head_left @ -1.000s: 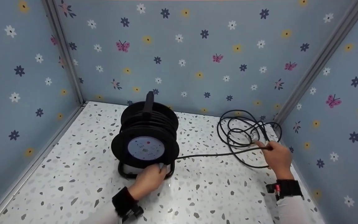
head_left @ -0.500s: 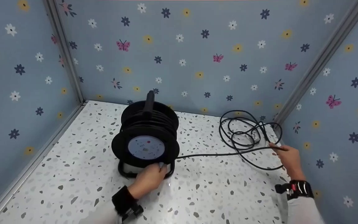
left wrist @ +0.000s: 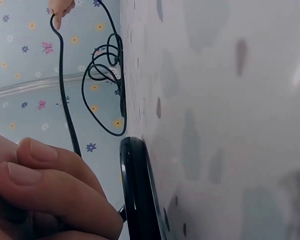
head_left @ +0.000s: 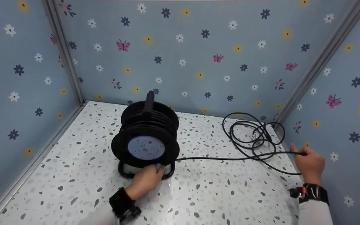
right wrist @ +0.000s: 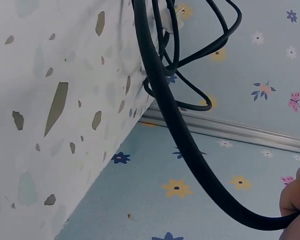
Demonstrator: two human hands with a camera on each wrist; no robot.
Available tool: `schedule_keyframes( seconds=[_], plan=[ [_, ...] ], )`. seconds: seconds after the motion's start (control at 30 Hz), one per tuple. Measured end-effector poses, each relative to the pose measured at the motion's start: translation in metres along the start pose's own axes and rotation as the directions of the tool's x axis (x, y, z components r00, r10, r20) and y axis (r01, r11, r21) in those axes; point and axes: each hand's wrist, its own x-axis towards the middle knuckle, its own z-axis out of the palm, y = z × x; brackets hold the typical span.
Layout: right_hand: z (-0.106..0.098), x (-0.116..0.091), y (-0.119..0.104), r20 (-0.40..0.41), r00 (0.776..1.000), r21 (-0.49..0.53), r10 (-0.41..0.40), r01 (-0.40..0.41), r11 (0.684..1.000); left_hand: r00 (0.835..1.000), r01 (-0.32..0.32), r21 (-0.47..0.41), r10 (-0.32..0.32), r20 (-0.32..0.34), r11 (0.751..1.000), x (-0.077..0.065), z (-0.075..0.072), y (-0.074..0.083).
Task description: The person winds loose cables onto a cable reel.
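Note:
A black cable reel (head_left: 117,148) with a pale round socket face (head_left: 146,147) stands on a black tube frame (head_left: 122,170), its handle (head_left: 149,103) pointing up. My left hand (head_left: 144,182) is at the reel's lower front edge, its curled fingers gripping a small greyish part (head_left: 158,165) there, mostly hidden by the hand. From the reel's right side the black cable (head_left: 211,158) runs out to my right hand (head_left: 312,164), which pinches it at the right edge of the surface. In the right wrist view the cable (right wrist: 182,132) curves into the fingers (right wrist: 296,195).
Loose coils of cable (head_left: 231,137) lie in the back right corner, near a metal corner strip (head_left: 314,70). Blue flowered panels (head_left: 183,47) stand on three sides of the white speckled surface (head_left: 205,193).
My right hand has moved to the right and slightly toward me with the cable, drawing the loose coils rightward and shifting their loops. The left hand and the reel have stayed nearly still.

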Motion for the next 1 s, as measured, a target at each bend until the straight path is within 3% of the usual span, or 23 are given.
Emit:
schedule_keyframes(
  seconds=[0.2,0.33,0.43,0.6,0.7,0.87,1.0],
  plan=[
    [0.01,-0.006,0.003,-0.005,0.993,-0.027,-0.121,0.12,0.992,1.0,0.025,0.034,-0.024,-0.012,0.999,-0.004,-0.006,-0.009],
    [0.016,-0.009,0.0,0.071,0.989,-0.002,-0.128,0.129,0.992,0.999,0.042,0.044,-0.042,-0.014,0.998,-0.008,-0.014,-0.016],
    [0.017,-0.012,-0.004,0.191,0.98,0.043,-0.055,0.047,0.998,0.998,0.059,0.034,-0.059,-0.008,0.998,-0.01,-0.021,-0.02],
    [0.018,-0.017,-0.007,0.377,0.925,0.119,0.041,-0.092,0.989,0.996,0.084,0.008,-0.084,-0.004,0.996,-0.014,-0.031,-0.027],
    [0.021,-0.021,-0.006,0.408,0.912,0.194,0.039,-0.129,0.973,0.995,0.1,-0.022,-0.1,0.004,0.995,-0.016,-0.037,-0.03],
    [0.024,-0.031,-0.008,0.417,0.908,0.361,0.027,-0.193,0.912,0.99,0.14,-0.102,-0.138,0.027,0.985,-0.018,-0.046,-0.036],
    [0.025,-0.038,-0.011,0.453,0.891,0.418,0.028,-0.24,0.876,0.988,0.153,-0.157,-0.15,0.032,0.976,-0.02,-0.051,-0.04]
  ],
)
